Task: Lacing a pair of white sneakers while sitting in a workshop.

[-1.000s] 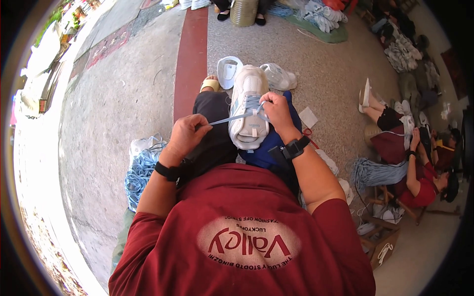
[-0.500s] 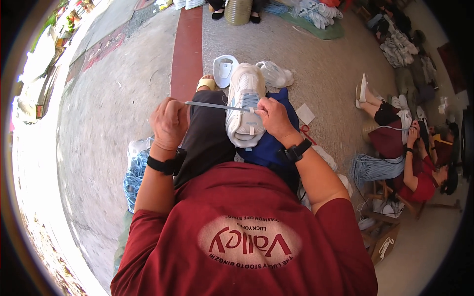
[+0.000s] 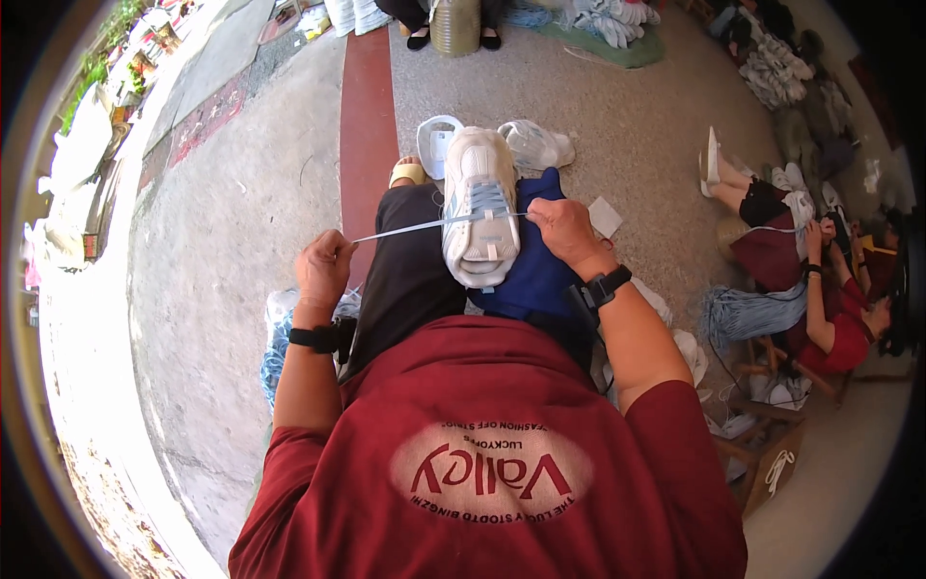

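A white sneaker (image 3: 478, 159) rests on my lap between my knees, toe pointing away from me. Light blue shoelace (image 3: 410, 228) is threaded in rows across its front and runs out taut to both sides near the tongue. My left hand (image 3: 324, 267) pinches the lace's left end beyond my dark trouser leg. My right hand (image 3: 569, 232) pinches the lace on the right, just past the shoe, above a blue cloth (image 3: 535, 261) on my right thigh. Both hands are closed, and the fingers partly hide the lace ends.
Two pale shoes, one a white shoe (image 3: 540, 145), lie on the floor ahead. Bundles of blue laces (image 3: 757, 314) hang at the right beside a seated co-worker (image 3: 830, 318). More laces (image 3: 275, 362) lie by my left arm. A pile of white shoes (image 3: 617, 17) is farther off.
My left hand has moved down and a little left, my right hand outward to the right. The lace is now drawn out on both sides of the shoe.
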A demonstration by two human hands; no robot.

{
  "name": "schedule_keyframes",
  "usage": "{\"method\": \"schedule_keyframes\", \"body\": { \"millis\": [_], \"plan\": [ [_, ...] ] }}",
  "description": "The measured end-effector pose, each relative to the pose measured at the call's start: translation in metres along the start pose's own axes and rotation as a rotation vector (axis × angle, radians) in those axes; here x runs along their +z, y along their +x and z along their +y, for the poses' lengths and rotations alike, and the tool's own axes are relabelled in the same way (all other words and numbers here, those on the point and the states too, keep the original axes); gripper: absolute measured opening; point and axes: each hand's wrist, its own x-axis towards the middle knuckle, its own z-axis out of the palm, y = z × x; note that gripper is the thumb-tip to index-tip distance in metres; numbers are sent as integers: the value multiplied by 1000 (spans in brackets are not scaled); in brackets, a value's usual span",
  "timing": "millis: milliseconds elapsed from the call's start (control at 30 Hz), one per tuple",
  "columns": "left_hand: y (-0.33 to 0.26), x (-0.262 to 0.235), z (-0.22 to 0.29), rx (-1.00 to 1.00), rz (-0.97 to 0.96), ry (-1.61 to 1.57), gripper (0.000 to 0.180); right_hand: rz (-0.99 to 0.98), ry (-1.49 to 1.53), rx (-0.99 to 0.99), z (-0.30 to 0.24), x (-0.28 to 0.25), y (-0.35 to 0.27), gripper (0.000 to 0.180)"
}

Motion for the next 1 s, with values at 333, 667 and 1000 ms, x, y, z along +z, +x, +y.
{"method": "schedule_keyframes", "body": {
  "millis": [333, 667, 1000],
  "plan": [
    [-43, -50, -118, -412, -339, -564, 6, 74, 292, 339, 106, -85, -113, 12],
    [-140, -159, -205, -888, -247, -395, 4, 167, 86, 911, 208, -163, -328, 16],
    [-179, -143, -239, -1006, -233, 71, 13, 40, -158, 973, 209, -147, -387, 13]
  ]
}}
